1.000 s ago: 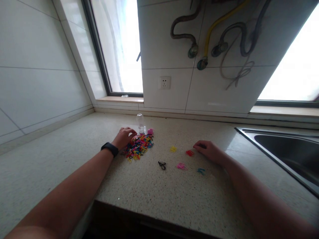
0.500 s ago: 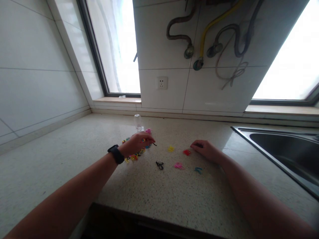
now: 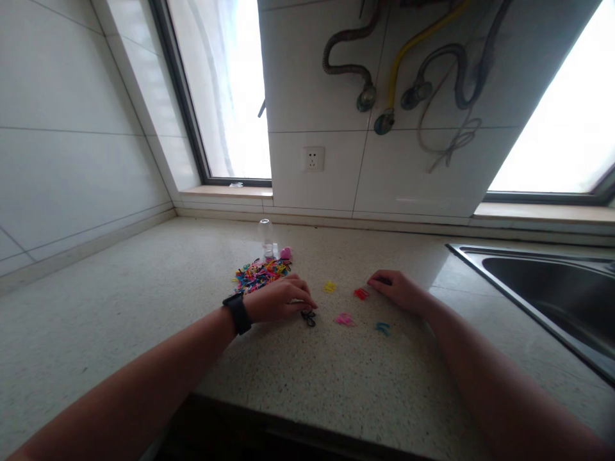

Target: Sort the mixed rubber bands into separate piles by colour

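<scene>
My left hand (image 3: pixel 287 299), with a black watch on its wrist, is low over a small group of black rubber bands (image 3: pixel 309 319). Its thumb and fingers are pinched together on a black rubber band, mostly hidden at the fingertips. Behind this hand lies a heap of small mixed-colour rubber bands (image 3: pixel 259 274). My right hand (image 3: pixel 394 288) rests on the counter with fingers curled in and nothing visible in them. Beside its fingertips are red rubber bands (image 3: pixel 360 293). Yellow (image 3: pixel 329 287), pink (image 3: pixel 344 319) and blue rubber bands (image 3: pixel 383 328) lie in separate little groups.
A clear plastic bottle (image 3: pixel 266 238) stands behind the heap, with a round pink object (image 3: pixel 286 253) beside it. On the right, a steel sink (image 3: pixel 473 256) is set into the speckled counter (image 3: pixel 307 384). The counter's front edge runs below my arms.
My left hand has moved from over the mixed heap, right and nearer to me, to the black group, bringing a black band. My right hand has stayed put.
</scene>
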Tool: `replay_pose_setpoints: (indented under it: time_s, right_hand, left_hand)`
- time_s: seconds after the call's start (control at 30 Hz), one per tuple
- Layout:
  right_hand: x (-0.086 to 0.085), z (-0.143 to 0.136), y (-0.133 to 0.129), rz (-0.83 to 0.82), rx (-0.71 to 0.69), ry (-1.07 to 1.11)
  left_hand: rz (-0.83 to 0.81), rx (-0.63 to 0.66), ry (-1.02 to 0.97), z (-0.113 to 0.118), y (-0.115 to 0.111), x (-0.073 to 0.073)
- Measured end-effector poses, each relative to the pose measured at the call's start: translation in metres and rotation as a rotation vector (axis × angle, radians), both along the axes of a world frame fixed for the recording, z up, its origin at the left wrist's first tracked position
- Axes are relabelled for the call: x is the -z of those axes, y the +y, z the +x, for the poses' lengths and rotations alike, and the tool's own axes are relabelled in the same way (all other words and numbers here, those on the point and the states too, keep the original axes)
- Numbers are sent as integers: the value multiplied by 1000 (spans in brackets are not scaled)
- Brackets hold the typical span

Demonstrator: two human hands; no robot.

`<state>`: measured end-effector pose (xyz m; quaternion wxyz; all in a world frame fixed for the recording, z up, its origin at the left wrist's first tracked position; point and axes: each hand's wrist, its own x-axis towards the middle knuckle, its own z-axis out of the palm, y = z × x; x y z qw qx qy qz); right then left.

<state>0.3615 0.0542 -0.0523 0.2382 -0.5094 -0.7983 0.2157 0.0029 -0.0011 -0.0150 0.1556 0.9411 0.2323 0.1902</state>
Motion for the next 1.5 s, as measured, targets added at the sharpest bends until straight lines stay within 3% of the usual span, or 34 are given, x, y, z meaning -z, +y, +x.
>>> replay_pose_setpoints:
  time_s: [0.13, 0.27, 0.4, 0.53, 0.7, 0.83, 1.0, 1.17, 1.33, 1.5]
  right_hand:
    - [-2, -1, -1, 2, 3, 6]
    - [-3, -2, -2, 0, 1, 4]
    - [-3, -2, -2, 7, -5, 1]
    - [-3, -2, -3, 6, -2, 4]
    - [-1, -2, -2, 27, 1, 7]
    - [-2, -9, -4, 89, 42, 72]
    - [-22, -51, -22, 178, 36, 210]
    - [-47, -119, -37, 254, -202, 37]
    - [-45, -173, -28, 276, -327, -88]
    - [-38, -201, -19, 213, -346, -243]
  left_hand:
    - [19, -53, -38, 7, -9, -1]
    - [36, -61, -78, 26, -33, -5]
    - [22, 39, -115, 50, -66, -4]
    - [-13, 175, -108, 66, -92, 9]
    - [51, 292, -75, 71, -99, 26]
    - [87, 287, -51, 70, -98, 28]
    - [144, 309, -38, 70, -98, 26]
    - [160, 303, -25, 69, -97, 24]
    - [159, 303, -15, 69, -97, 26]
    - [179, 307, -10, 69, -97, 28]
